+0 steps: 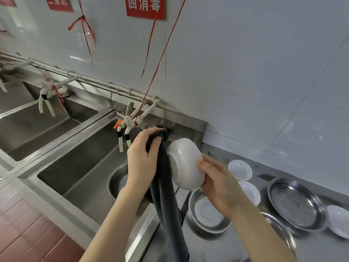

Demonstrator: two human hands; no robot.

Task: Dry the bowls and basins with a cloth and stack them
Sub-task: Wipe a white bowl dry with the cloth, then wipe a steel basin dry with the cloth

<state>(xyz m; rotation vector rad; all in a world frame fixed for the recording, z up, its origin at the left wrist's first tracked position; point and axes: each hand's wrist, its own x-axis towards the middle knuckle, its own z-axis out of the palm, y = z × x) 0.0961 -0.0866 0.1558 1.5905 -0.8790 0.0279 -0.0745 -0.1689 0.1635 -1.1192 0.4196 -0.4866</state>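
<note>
Bowls (239, 169) and steel basins (294, 203) crowd the table (207, 248) toward its back edge; bare steel shows at its near edge. Taps (125, 127) and strings (151, 91) overhang the sink (75, 167).

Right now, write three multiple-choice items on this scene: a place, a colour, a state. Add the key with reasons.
1. The fully visible empty steel basin stands: A in the sink; B on the counter; C on the floor.
2. The cloth is: A red; B yellow; C dark grey.
3. The held white bowl is: A tipped on its side; B upright on the counter; C stacked in a basin.
Key: 1B, it lies on the counter beyond the right hand; 2C, the left hand grips dark grey fabric; 3A, the right hand holds it with its mouth turned to the cloth.
</note>
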